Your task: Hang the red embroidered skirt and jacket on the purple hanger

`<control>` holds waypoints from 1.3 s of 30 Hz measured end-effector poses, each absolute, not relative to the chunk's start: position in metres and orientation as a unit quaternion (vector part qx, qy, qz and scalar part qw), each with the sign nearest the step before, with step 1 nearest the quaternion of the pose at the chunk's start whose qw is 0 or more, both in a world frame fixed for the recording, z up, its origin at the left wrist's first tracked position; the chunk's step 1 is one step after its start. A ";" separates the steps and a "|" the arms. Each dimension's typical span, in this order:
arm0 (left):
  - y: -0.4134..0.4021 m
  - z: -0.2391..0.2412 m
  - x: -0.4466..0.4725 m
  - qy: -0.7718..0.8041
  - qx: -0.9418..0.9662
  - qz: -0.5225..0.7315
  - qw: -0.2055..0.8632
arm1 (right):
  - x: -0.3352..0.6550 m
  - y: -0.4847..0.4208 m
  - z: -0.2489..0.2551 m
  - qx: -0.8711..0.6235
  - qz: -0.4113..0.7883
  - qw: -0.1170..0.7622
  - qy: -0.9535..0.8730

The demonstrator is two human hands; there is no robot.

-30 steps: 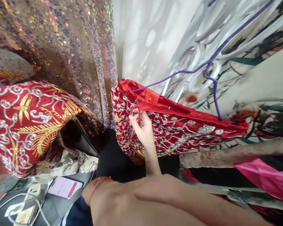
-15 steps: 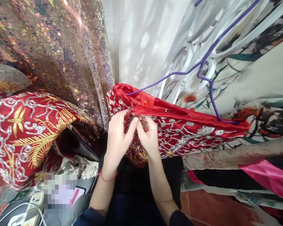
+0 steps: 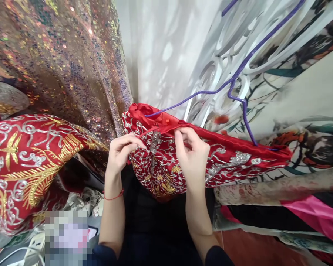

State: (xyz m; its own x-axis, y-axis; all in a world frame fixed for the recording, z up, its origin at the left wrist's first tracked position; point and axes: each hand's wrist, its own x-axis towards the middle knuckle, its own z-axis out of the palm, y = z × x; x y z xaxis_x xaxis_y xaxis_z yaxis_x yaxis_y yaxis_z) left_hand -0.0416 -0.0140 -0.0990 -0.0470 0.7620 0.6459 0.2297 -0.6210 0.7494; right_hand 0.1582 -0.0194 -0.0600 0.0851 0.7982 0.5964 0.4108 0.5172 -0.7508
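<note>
A red embroidered skirt (image 3: 161, 162) with silver and gold thread hangs in front of me from a purple wire hanger (image 3: 233, 79). Along its top runs a satin waistband (image 3: 224, 138), where a thin red drawstring (image 3: 145, 132) comes together at a small knot or bow. My left hand (image 3: 124, 149) pinches one end of the drawstring, pulled out to the left. My right hand (image 3: 192, 151) is closed just below the waistband, its thumb and finger pinched on the other end, which is mostly hidden by the fingers.
Gold sequined fabric (image 3: 72, 55) hangs at the left, above another red embroidered garment (image 3: 30, 159). White openwork scrolls (image 3: 224, 66) stand behind the hanger. Pink and black cloth (image 3: 316, 214) lies at the right. A power strip (image 3: 36, 244) with a white cable sits at the lower left.
My hands have moved apart from close together at the waistband, left hand to the left and right hand to the right. The drawstring is now stretched out between them.
</note>
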 end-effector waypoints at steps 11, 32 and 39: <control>-0.014 -0.088 -0.020 0.293 0.612 0.701 0.221 | 0.172 -0.008 -0.038 -0.222 0.357 0.460 -0.782; -0.013 -0.080 -0.013 0.385 0.602 0.656 0.244 | 0.153 0.005 -0.048 -0.292 -0.185 0.428 -0.835; 0.004 -0.084 -0.022 0.455 0.594 0.653 -0.118 | 0.165 0.002 -0.053 -0.353 -0.163 0.501 -0.773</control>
